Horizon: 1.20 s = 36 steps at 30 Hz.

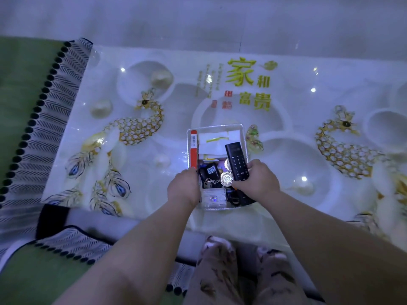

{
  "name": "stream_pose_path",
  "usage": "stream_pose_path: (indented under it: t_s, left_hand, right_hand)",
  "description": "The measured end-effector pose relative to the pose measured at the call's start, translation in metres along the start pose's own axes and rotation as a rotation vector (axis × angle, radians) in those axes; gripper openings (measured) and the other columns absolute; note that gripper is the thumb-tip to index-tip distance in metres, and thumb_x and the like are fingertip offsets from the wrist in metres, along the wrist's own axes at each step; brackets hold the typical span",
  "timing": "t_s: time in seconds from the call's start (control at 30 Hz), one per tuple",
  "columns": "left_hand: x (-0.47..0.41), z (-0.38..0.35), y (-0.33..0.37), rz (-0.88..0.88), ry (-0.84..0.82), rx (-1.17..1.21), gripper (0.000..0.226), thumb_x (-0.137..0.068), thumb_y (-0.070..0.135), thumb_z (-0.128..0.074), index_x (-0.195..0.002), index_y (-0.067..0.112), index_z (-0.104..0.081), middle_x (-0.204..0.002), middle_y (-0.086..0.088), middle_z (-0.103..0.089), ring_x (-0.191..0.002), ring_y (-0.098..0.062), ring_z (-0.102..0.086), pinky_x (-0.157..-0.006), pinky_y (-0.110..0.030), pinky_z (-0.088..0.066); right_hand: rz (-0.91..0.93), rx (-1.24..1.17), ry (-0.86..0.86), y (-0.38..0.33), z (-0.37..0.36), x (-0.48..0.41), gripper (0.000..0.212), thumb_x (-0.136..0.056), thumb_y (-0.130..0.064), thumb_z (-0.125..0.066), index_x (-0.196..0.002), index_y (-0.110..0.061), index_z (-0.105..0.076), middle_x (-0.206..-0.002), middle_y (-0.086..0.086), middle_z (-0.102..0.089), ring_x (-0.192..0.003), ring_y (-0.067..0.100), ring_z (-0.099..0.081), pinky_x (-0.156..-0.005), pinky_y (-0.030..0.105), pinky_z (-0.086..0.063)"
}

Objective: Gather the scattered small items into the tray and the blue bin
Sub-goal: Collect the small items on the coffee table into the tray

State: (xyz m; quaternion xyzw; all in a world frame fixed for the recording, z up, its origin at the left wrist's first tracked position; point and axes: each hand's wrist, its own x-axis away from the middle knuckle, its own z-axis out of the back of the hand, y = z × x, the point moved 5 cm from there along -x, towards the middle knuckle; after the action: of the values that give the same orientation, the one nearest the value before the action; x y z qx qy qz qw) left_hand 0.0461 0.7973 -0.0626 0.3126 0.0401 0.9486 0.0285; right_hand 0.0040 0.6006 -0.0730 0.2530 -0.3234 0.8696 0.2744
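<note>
Right hand (259,179): fingers (239,186) curled round the near end of the black remote (236,160). Left hand (184,188) at the tray's left rim, fingers hidden, grip cannot be told. Tray (215,127), mid near edge of the table (297,150), holds a red box (193,148), key fob (211,170), silver discs (226,178) and white papers (215,139); near-end contents indistinct.

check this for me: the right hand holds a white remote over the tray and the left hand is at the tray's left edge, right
Not quite. The head view shows the remote is black, not white. The right hand holds it over the tray and the left hand is at the tray's left edge.
</note>
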Motion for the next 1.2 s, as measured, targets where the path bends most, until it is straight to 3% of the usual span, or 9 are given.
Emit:
stream_pose_path:
  t_s: [0.17,0.27,0.4,0.53,0.63,0.83,0.93,1.03,1.2]
  left_hand:
    - [-0.002,0.021,-0.019,0.049,0.067,0.101,0.021,-0.091,0.011,-0.045,-0.111,0.011,-0.050,-0.109,-0.008,-0.059,-0.099,-0.029,-0.056,-0.071,-0.032,-0.040]
    - [-0.006,0.018,-0.029,0.048,0.032,0.125,0.020,-0.092,0.010,-0.044,-0.110,0.012,-0.052,-0.110,-0.008,-0.061,-0.098,-0.029,-0.057,-0.070,-0.030,-0.039]
    - [-0.007,0.007,-0.035,0.027,-0.021,0.142,0.020,-0.091,0.010,-0.045,-0.109,0.011,-0.054,-0.110,-0.009,-0.060,-0.100,-0.030,-0.057,-0.075,-0.032,-0.043]
    - [-0.008,0.002,-0.035,-0.016,-0.025,0.161,0.020,-0.091,0.012,-0.043,-0.107,0.009,-0.055,-0.108,-0.010,-0.060,-0.099,-0.031,-0.057,-0.074,-0.034,-0.042]
    - [-0.009,0.001,-0.038,-0.021,-0.025,0.170,0.023,-0.092,0.014,-0.042,-0.110,0.008,-0.055,-0.110,-0.011,-0.060,-0.102,-0.032,-0.056,-0.077,-0.035,-0.043]
    - [-0.013,-0.003,-0.049,0.026,-0.060,0.159,0.026,-0.091,0.009,-0.043,-0.114,0.009,-0.054,-0.116,-0.010,-0.060,-0.107,-0.030,-0.056,-0.083,-0.035,-0.044]
    - [-0.012,-0.004,-0.050,0.074,-0.121,0.159,0.030,-0.091,0.007,-0.044,-0.119,0.006,-0.051,-0.122,-0.012,-0.058,-0.113,-0.030,-0.055,-0.088,-0.034,-0.044]
    - [-0.013,-0.009,-0.042,0.081,-0.213,0.137,0.027,-0.092,0.005,-0.043,-0.117,0.002,-0.051,-0.124,-0.015,-0.057,-0.115,-0.031,-0.054,-0.092,-0.033,-0.044]
    - [-0.016,-0.017,-0.028,0.074,-0.264,0.109,0.025,-0.095,0.011,-0.043,-0.114,0.001,-0.055,-0.122,-0.016,-0.059,-0.114,-0.030,-0.056,-0.089,-0.032,-0.045]
  right_hand:
    - [-0.019,-0.007,-0.077,-0.028,-0.025,-0.002,0.053,-0.058,-0.041,-0.076,-0.099,-0.011,-0.058,-0.089,0.003,-0.063,-0.082,0.024,-0.064,-0.066,0.031,-0.052]
    - [-0.052,-0.025,-0.094,-0.038,-0.042,-0.005,0.055,-0.060,-0.044,-0.080,-0.096,-0.010,-0.056,-0.084,0.000,-0.057,-0.084,0.022,-0.058,-0.064,0.030,-0.045]
    - [-0.082,-0.004,-0.083,-0.051,-0.064,-0.010,0.057,-0.059,-0.043,-0.081,-0.099,-0.012,-0.056,-0.090,0.001,-0.063,-0.089,0.022,-0.059,-0.074,0.032,-0.049]
    - [-0.062,0.007,-0.118,-0.061,-0.082,-0.013,0.057,-0.056,-0.039,-0.081,-0.099,-0.007,-0.061,-0.094,0.010,-0.066,-0.083,0.027,-0.066,-0.063,0.031,-0.051]
    - [-0.054,-0.009,-0.138,-0.066,-0.092,-0.016,0.065,-0.054,-0.040,-0.087,-0.101,-0.004,-0.059,-0.093,0.010,-0.067,-0.084,0.027,-0.066,-0.068,0.036,-0.054]
    - [-0.088,0.075,-0.129,-0.056,-0.075,-0.012,0.032,-0.085,-0.034,-0.066,-0.071,-0.012,-0.048,-0.070,0.006,-0.052,-0.079,0.026,-0.055,-0.065,0.031,-0.037]
    - [-0.125,0.187,-0.014,-0.042,-0.049,-0.011,0.015,-0.090,-0.023,-0.051,-0.098,-0.016,-0.061,-0.100,0.007,-0.064,-0.101,0.030,-0.060,-0.077,0.031,-0.042]
    - [-0.167,0.224,0.078,-0.028,-0.029,-0.011,0.037,-0.087,-0.013,-0.050,-0.123,-0.017,-0.053,-0.118,0.008,-0.060,-0.111,0.031,-0.057,-0.086,0.035,-0.046]
    - [-0.224,0.228,0.101,-0.009,-0.020,-0.010,0.048,-0.089,-0.026,-0.063,-0.124,-0.003,-0.040,-0.126,0.014,-0.047,-0.119,0.033,-0.050,-0.089,0.042,-0.046]
